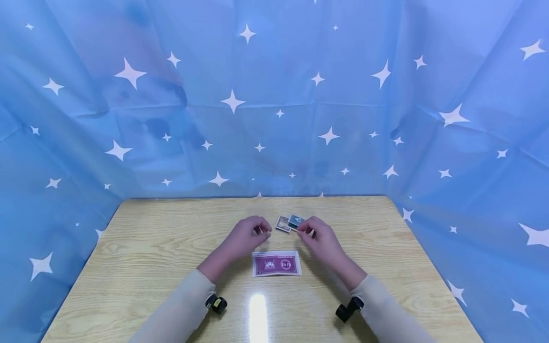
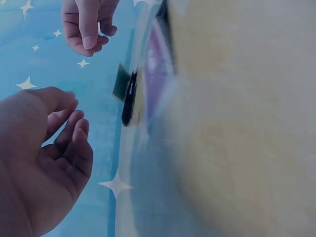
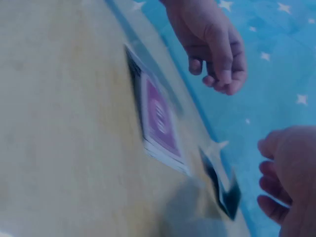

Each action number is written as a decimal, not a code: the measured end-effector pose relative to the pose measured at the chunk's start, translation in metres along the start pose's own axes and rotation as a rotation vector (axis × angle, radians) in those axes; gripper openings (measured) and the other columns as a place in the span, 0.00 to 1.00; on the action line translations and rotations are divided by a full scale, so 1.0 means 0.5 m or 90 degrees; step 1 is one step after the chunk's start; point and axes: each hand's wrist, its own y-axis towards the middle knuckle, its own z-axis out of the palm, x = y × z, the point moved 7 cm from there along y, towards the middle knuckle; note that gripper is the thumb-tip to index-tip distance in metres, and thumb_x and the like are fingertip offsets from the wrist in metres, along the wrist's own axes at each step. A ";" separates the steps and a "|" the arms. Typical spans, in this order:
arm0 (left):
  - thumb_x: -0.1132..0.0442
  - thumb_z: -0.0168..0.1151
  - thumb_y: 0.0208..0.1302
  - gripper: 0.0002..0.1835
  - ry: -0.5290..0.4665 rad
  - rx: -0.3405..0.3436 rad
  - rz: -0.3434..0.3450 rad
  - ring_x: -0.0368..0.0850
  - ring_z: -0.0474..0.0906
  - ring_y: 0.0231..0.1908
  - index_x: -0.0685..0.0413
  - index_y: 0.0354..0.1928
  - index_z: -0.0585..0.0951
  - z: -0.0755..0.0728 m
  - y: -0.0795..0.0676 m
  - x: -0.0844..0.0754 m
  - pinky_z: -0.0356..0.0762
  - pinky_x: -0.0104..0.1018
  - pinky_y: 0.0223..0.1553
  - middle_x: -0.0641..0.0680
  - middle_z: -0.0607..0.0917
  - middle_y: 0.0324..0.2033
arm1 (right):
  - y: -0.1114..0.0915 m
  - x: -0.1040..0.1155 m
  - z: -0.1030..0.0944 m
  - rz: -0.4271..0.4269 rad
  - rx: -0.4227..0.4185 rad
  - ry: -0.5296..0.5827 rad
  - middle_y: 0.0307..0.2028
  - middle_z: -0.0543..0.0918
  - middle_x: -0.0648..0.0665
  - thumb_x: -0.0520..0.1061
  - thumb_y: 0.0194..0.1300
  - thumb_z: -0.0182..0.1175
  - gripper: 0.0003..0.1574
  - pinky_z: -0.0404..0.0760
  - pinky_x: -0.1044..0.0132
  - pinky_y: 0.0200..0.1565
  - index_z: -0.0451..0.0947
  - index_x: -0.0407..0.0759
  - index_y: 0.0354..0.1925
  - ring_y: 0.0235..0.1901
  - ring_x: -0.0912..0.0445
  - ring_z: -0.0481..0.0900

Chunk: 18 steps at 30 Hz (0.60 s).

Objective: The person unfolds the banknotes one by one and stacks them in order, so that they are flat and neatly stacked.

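A purple banknote with white print lies flat on the wooden table, between the forearms. Beyond it, a small folded greyish-brown note and a folded teal note sit side by side, overlapping. My left hand hovers left of the folded notes, fingers loosely bent and holding nothing. On the other side, my right hand has its fingertips over the teal note's edge in the head view. From the right wrist, the teal note stands apart from those fingers, which are loosely curled and empty.
The wooden table ends at a blue curtain with white stars, which hangs behind and along both sides. A black wrist camera is strapped to the left sleeve, another wrist camera to the right.
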 end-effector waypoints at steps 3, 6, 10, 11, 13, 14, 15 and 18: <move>0.62 0.70 0.78 0.05 0.001 -0.018 -0.002 0.43 0.82 0.44 0.50 0.50 0.88 0.004 0.043 -0.010 0.85 0.40 0.45 0.45 0.85 0.42 | 0.022 -0.029 -0.016 0.043 -0.018 0.001 0.42 0.82 0.49 0.40 0.78 0.70 0.03 0.82 0.61 0.38 0.87 0.43 0.48 0.40 0.53 0.79; 0.61 0.70 0.78 0.09 0.024 -0.015 0.005 0.44 0.82 0.49 0.52 0.54 0.88 0.019 0.091 -0.018 0.85 0.42 0.49 0.46 0.85 0.47 | 0.044 -0.059 -0.023 0.092 -0.012 -0.006 0.45 0.82 0.45 0.44 0.79 0.70 0.10 0.83 0.56 0.42 0.87 0.41 0.52 0.43 0.51 0.79; 0.58 0.70 0.79 0.16 0.077 0.010 0.028 0.48 0.82 0.57 0.52 0.63 0.86 0.046 0.148 -0.027 0.84 0.45 0.58 0.50 0.84 0.58 | 0.071 -0.094 -0.015 0.125 0.022 -0.027 0.50 0.82 0.40 0.47 0.78 0.71 0.22 0.85 0.48 0.50 0.84 0.35 0.61 0.48 0.47 0.81; 0.58 0.70 0.79 0.18 0.093 0.015 0.035 0.49 0.82 0.59 0.51 0.65 0.85 0.052 0.159 -0.029 0.83 0.46 0.60 0.51 0.83 0.60 | 0.076 -0.099 -0.012 0.127 0.030 -0.032 0.51 0.82 0.38 0.47 0.78 0.71 0.23 0.85 0.46 0.52 0.83 0.34 0.62 0.49 0.45 0.82; 0.58 0.70 0.78 0.20 0.120 0.031 0.040 0.51 0.81 0.62 0.51 0.68 0.84 0.060 0.175 -0.034 0.82 0.48 0.63 0.52 0.82 0.63 | 0.084 -0.110 -0.004 0.131 0.044 -0.046 0.53 0.82 0.37 0.48 0.77 0.71 0.26 0.85 0.44 0.56 0.83 0.33 0.64 0.51 0.44 0.82; 0.59 0.71 0.78 0.21 0.131 0.037 0.038 0.52 0.80 0.63 0.51 0.69 0.83 0.064 0.181 -0.035 0.81 0.48 0.64 0.53 0.82 0.64 | 0.087 -0.113 0.000 0.133 0.050 -0.052 0.54 0.82 0.36 0.48 0.77 0.71 0.27 0.85 0.43 0.57 0.82 0.33 0.65 0.52 0.43 0.82; 0.59 0.71 0.78 0.22 0.142 0.044 0.036 0.53 0.80 0.64 0.51 0.70 0.83 0.067 0.187 -0.035 0.81 0.49 0.65 0.53 0.82 0.65 | 0.089 -0.114 0.002 0.135 0.054 -0.057 0.54 0.82 0.36 0.49 0.77 0.72 0.28 0.84 0.43 0.57 0.82 0.33 0.65 0.52 0.43 0.82; 0.60 0.72 0.76 0.24 0.169 0.064 0.028 0.54 0.80 0.65 0.51 0.71 0.83 0.076 0.200 -0.032 0.80 0.49 0.67 0.54 0.81 0.66 | 0.094 -0.118 0.009 0.140 0.063 -0.080 0.53 0.81 0.37 0.50 0.76 0.73 0.30 0.85 0.45 0.54 0.82 0.33 0.66 0.50 0.45 0.82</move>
